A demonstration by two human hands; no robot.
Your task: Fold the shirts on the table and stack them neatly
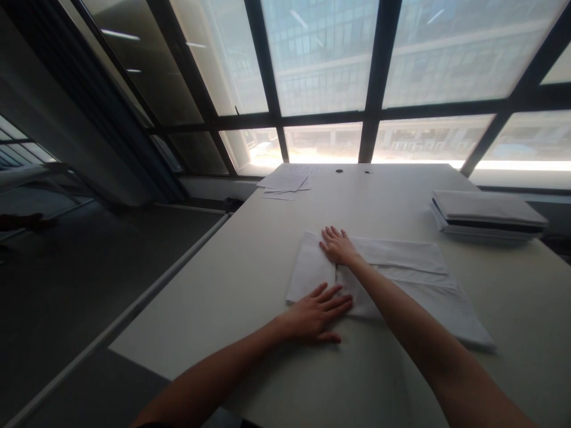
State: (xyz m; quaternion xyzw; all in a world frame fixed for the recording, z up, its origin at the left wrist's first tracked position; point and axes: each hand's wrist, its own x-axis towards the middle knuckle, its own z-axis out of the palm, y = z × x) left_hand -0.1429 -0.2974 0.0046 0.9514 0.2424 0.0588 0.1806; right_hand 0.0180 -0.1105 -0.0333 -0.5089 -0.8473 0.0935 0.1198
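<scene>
A folded white cloth garment (419,255), perhaps a shirt or trousers, lies flat on the white table (214,291) before me. Its left end is folded over, and creases run along its middle and right part. My right hand (338,245) rests on the far left part of the garment, palm down with fingers spread. Nearer to me, my left hand (317,315) lies flat across the garment's near edge, fingers apart and the thumb over the tabletop. Neither hand grips anything. My right forearm covers part of the garment's middle.
To the right stands a stack of folded cloths (488,214), pale with one dark layer. Several paper sheets (288,181) lie at the table's far left corner. Two small dark round spots (339,171) mark the far edge. Behind are large windows (321,59); a dark curtain (111,113) hangs left.
</scene>
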